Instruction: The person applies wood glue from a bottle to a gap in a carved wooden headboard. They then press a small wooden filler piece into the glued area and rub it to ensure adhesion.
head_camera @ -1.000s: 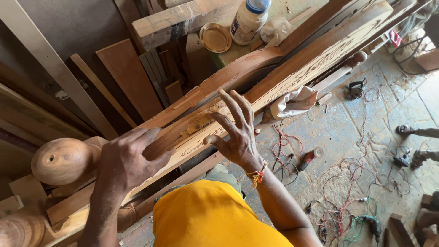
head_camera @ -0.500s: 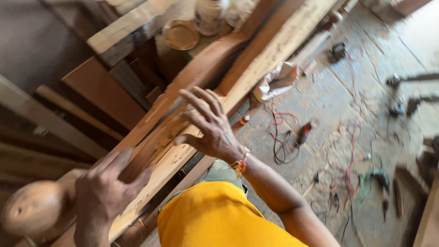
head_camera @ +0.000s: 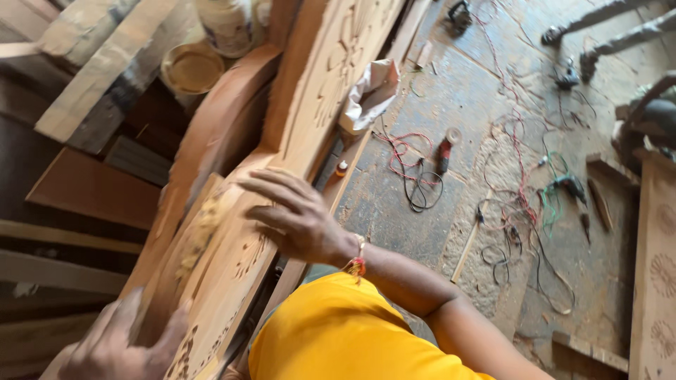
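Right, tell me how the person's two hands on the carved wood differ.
The right hand lies flat, fingers spread, on the carved wooden panel, sharp and fully in view; the left hand is blurred, cut off by the frame's lower edge, and sits at the panel's near end. The right wrist wears a thread bracelet; the left wrist is unseen. Both are bare and touch the wood.

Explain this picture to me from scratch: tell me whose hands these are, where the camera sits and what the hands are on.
There is no machine here. The picture comes from a camera worn on a person's head, looking down past a yellow shirt at their own bare hands. The right hand, with a red thread band at the wrist, lies flat with fingers spread on a long carved pale wooden panel that runs diagonally through the view. The left hand, blurred at the bottom edge, rests on the panel's lower end. Neither hand grips anything. Beyond lie a stone floor strewn with red and black wires, and stacked wooden planks.
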